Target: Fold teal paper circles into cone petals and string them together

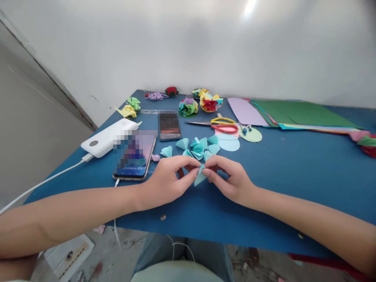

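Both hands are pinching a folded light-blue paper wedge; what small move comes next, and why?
Probably set the folded light-blue paper wedge down with the pile of matching folded blue wedges just beyond. The left hand and right hand pinch it from both sides, it looks already creased to the same fan shape, and flat blue paper circles lie beside the pile.

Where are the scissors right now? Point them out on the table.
In the head view, the scissors lie flat on the blue table, beyond both hands, between the loose teal folded pieces and the paper flowers.
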Tool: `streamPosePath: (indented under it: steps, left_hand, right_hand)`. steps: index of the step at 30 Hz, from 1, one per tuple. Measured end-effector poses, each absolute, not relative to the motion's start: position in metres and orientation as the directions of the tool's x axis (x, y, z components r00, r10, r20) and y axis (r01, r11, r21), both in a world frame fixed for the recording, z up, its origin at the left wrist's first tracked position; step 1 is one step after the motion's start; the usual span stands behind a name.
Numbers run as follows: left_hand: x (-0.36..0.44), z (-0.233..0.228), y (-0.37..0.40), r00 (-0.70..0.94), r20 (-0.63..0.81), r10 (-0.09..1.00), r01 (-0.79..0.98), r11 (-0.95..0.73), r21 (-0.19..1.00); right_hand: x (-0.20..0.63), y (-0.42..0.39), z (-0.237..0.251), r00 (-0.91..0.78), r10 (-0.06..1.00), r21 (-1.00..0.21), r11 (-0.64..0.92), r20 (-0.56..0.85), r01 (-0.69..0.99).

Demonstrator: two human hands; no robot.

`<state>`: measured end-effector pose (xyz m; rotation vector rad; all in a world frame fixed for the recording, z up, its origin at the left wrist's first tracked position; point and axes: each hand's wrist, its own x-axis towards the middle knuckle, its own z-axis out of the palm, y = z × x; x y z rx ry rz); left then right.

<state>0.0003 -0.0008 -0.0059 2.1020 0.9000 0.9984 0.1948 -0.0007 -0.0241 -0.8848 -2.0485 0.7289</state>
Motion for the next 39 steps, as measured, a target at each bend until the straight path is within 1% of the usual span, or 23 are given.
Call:
streamPosePath:
  steps: [2,11,17,21,25,30,33,35,36,39]
  left_hand:
    - [0.0002,-0.0061,-0.0014,0.482,0.387,0.786,0.311,-0.567,0.763]
    - [0.0003,-0.0037,-0.0015,0.494,0.4,0.772,0.303,-0.584,0.753]
    - [-0.0011,-0.0015,-0.0007,0.529,0.374,0.762,0.293,-0.578,0.761]
    - [-0.0008,-0.0032,-0.0012,0.557,0.397,0.729,0.342,-0.637,0.691]
    - [-0.0002,-0.0045,-0.0018,0.6,0.331,0.728,0.441,-0.646,0.623]
    - [-0.0006,-0.0056,-0.003,0.592,0.341,0.73,0.437,-0.647,0.625]
    - [-0.0006,-0.0049,-0.0027,0.595,0.334,0.731,0.423,-0.639,0.643]
    - [-0.0006,-0.0028,-0.0014,0.606,0.288,0.741,0.418,-0.605,0.678]
    - [-0.0005,-0.0014,-0.0007,0.62,0.242,0.746,0.412,-0.572,0.709]
    - [-0.0006,0.0025,0.0008,0.703,0.039,0.71,0.386,-0.427,0.817]
  right_hand:
    - [0.1947,-0.0004,-0.0226,-0.463,0.773,-0.716,0.608,0.434,0.343]
    - [0.1948,-0.0005,-0.0222,-0.459,0.776,-0.724,0.602,0.432,0.336]
    - [0.1954,-0.0009,-0.0225,-0.442,0.793,-0.714,0.589,0.419,0.38]
    - [0.1959,-0.0014,-0.0224,-0.421,0.796,-0.7,0.593,0.435,0.398]
    - [0.1958,-0.0022,-0.0222,-0.405,0.797,-0.686,0.597,0.448,0.416]
    - [0.1967,-0.0025,-0.021,-0.476,0.773,-0.687,0.613,0.419,0.39]
    - [0.1965,-0.0016,-0.0204,-0.523,0.739,-0.641,0.653,0.424,0.403]
    - [0.1963,-0.0013,-0.0205,-0.529,0.721,-0.61,0.678,0.447,0.41]
    - [0.1963,-0.0014,-0.0208,-0.532,0.713,-0.602,0.688,0.456,0.406]
    - [0.1965,-0.0018,-0.0213,-0.54,0.694,-0.598,0.705,0.476,0.38]
